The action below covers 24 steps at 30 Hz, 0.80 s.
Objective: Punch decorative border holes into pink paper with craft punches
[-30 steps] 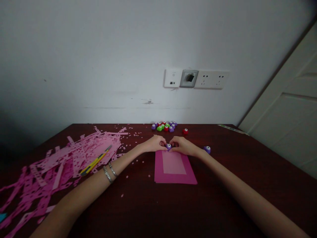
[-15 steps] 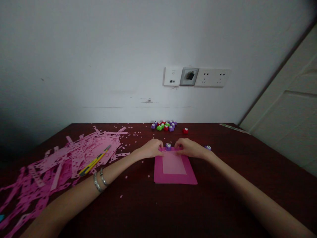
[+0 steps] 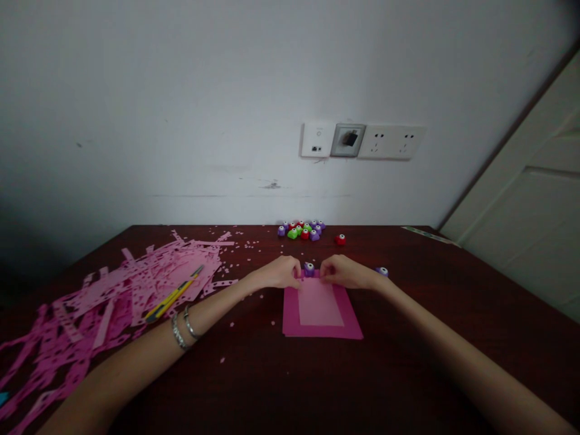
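Pale sheet [image 3: 319, 308] lying on the card [image 3: 352, 325].
My left hand [image 3: 281, 272] and right hand [image 3: 348, 272] are pinching the pale sheet's far end; the purple punch [image 3: 309, 270] is standing at the card's far edge.

The right fingers [image 3: 327, 280] hide a corner of the pale pink paper [image 3: 320, 307]. A blue thing [image 3: 3, 398] gets cut off at the left.

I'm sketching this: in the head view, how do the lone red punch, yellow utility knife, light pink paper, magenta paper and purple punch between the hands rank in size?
1. Magenta paper
2. Light pink paper
3. Yellow utility knife
Last, unranked: red punch and purple punch look about alike, but the purple one is nearer.
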Motion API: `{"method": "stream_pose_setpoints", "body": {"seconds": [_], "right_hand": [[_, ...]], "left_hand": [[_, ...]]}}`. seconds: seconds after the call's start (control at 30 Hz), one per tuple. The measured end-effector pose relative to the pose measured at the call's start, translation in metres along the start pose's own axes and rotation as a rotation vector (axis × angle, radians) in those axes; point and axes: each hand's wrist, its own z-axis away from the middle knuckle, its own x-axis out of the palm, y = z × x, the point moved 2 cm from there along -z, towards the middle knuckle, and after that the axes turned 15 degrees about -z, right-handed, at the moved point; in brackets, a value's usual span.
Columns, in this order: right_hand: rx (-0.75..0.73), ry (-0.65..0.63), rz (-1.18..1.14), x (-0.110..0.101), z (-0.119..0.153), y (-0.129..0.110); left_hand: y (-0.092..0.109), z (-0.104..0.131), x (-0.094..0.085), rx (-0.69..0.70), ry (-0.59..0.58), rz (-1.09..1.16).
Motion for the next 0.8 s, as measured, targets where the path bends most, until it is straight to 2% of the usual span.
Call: {"method": "stream_pose_setpoints", "body": {"seconds": [0.27,0.43,0.8], "right_hand": [[-0.001,0.040,-0.042,0.001,-0.002,0.007],[0.033,0.069,-0.008,0.003,-0.004,0.010],[0.081,0.118,-0.016,0.000,-0.006,0.016]], "left_hand": [[-0.008,-0.005,-0.002,-0.012,-0.030,0.110],[-0.010,-0.009,-0.001,-0.104,-0.034,0.081],[-0.011,-0.014,0.002,-0.135,-0.032,0.050]]}}
